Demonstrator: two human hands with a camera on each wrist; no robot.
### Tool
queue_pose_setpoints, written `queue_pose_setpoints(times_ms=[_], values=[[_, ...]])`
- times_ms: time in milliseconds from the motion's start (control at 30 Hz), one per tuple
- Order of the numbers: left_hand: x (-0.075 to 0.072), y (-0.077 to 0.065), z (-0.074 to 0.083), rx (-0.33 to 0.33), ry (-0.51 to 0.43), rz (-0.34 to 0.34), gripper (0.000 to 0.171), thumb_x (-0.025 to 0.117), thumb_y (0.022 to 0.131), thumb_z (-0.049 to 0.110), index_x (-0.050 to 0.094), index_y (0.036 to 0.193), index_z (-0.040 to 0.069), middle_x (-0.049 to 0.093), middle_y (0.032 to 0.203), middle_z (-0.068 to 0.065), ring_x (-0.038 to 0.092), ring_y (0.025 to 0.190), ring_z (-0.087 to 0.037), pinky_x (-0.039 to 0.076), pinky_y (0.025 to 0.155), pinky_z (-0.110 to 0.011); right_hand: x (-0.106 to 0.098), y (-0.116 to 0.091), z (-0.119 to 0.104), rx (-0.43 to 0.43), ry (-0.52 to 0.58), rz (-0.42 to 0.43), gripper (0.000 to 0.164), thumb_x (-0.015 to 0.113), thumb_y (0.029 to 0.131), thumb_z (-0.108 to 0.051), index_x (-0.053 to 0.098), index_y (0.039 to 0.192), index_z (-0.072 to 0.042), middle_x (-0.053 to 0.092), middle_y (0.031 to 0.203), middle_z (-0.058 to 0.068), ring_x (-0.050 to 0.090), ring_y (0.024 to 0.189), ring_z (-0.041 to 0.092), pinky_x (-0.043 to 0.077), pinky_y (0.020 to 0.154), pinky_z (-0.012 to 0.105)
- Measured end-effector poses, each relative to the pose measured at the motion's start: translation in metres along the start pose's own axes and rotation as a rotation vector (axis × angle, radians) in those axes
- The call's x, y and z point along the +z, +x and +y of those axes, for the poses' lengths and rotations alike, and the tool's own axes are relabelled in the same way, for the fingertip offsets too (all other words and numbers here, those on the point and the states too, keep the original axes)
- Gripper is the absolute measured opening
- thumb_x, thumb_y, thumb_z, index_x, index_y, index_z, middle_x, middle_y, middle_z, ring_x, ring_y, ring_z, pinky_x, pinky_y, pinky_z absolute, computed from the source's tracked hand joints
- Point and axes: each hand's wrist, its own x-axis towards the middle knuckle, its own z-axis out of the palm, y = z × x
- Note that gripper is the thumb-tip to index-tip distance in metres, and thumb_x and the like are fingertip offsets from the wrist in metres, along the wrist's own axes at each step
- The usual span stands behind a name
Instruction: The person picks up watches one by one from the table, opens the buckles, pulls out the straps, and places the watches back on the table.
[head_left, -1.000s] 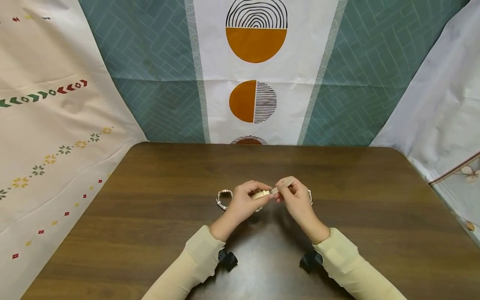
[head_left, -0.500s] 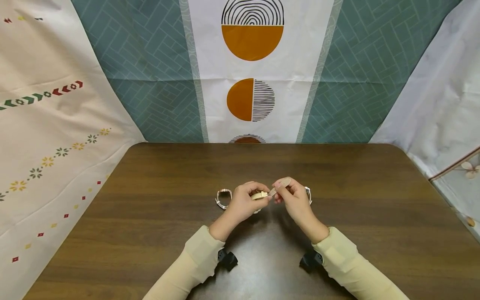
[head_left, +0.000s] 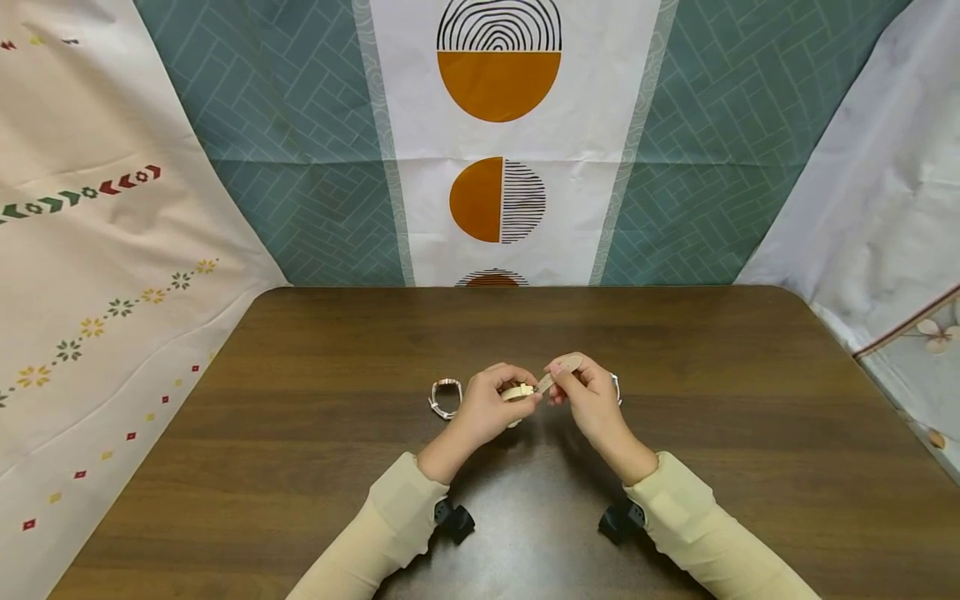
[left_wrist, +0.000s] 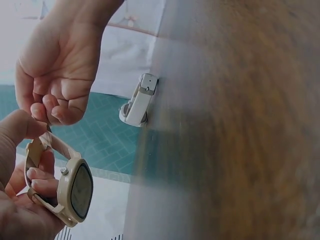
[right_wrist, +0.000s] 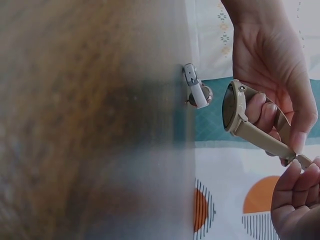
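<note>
A beige wristwatch (left_wrist: 75,192) with a dark face hangs in my left hand (head_left: 489,406), whose fingers reach inside the strap loop. In the right wrist view, the left thumb presses the strap by its buckle (right_wrist: 290,159). With thumb and fingers, my right hand (head_left: 591,402) pinches the loose strap end (head_left: 570,363), which sticks out past the fingertips. Between the two hands the strap passes through the buckle. A white-strapped watch (left_wrist: 139,102) stands beyond the right hand, partly hidden in the head view. Left of my left hand stands another light-strapped watch (right_wrist: 196,91).
Both hands are above a brown wooden table (head_left: 330,350) with rounded far corners. Behind it hangs a teal and white patterned cloth (head_left: 315,208). Pale cloths hang at both sides. A small black camera (head_left: 455,522) is strapped at each wrist.
The strap end in my right hand has tilted, and more of it shows between the fingers. My left hand has kept hold of the watch. The head view has shifted slightly.
</note>
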Motion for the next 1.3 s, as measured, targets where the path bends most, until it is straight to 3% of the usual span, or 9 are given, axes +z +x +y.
queue_pose_setpoints(times_ms=[200,367,733,967,1133,1300], values=[[0.0005,-0.0006,0.0007,0.001,-0.049,0.016,0.013,0.074,0.079,0.007,0.07,0.091,0.005,0.062,0.08,-0.011,0.05,0.061,-0.005,0.044,0.054,-0.017,-0.0018,0.0025,0.0008,-0.007,0.02,0.028,0.016,0.048,0.093,0.007,0.051,0.09,0.022,0.057,0.065,-0.005,0.054,0.055,0.005,0.049,0.053,0.018],[0.0021,-0.0013,-0.0001,0.042,-0.097,0.017,0.02,0.073,0.081,0.002,0.065,0.098,-0.001,0.064,0.084,-0.017,0.051,0.065,-0.008,0.044,0.058,-0.018,-0.0026,0.0034,0.0007,-0.003,0.039,0.036,0.017,0.048,0.093,0.007,0.051,0.09,0.023,0.058,0.066,-0.005,0.054,0.056,0.005,0.05,0.053,0.018],[0.0026,-0.0043,-0.0016,0.046,-0.068,-0.073,0.015,0.07,0.082,0.001,0.059,0.092,0.0,0.061,0.086,-0.017,0.05,0.07,-0.009,0.043,0.062,-0.019,-0.0036,0.002,0.0017,0.006,0.001,-0.019,0.016,0.05,0.093,0.004,0.052,0.089,0.019,0.057,0.065,-0.006,0.055,0.056,0.004,0.05,0.055,0.018],[0.003,-0.0039,-0.0008,-0.002,-0.122,-0.138,0.013,0.065,0.085,0.0,0.056,0.093,-0.004,0.06,0.083,-0.017,0.051,0.069,-0.006,0.044,0.06,-0.016,-0.005,0.0022,0.0019,-0.02,-0.036,-0.065,0.014,0.054,0.094,-0.001,0.054,0.089,0.012,0.058,0.064,-0.006,0.055,0.058,0.005,0.049,0.056,0.019],[0.0033,-0.003,-0.0003,-0.023,-0.142,-0.131,0.012,0.064,0.085,0.0,0.056,0.092,-0.005,0.061,0.086,-0.017,0.054,0.07,-0.005,0.046,0.064,-0.016,-0.0052,0.0025,0.0014,-0.033,-0.055,-0.095,0.017,0.054,0.095,-0.003,0.054,0.092,0.014,0.058,0.066,-0.007,0.055,0.06,0.005,0.05,0.059,0.02],[0.0043,-0.0013,-0.0001,-0.014,-0.181,-0.08,0.012,0.065,0.084,-0.002,0.057,0.092,-0.007,0.061,0.089,-0.02,0.054,0.074,-0.005,0.047,0.068,-0.016,-0.0064,0.0027,0.0016,-0.046,-0.097,-0.071,0.022,0.049,0.097,-0.004,0.056,0.099,0.016,0.058,0.071,-0.007,0.056,0.064,0.006,0.051,0.062,0.021]])
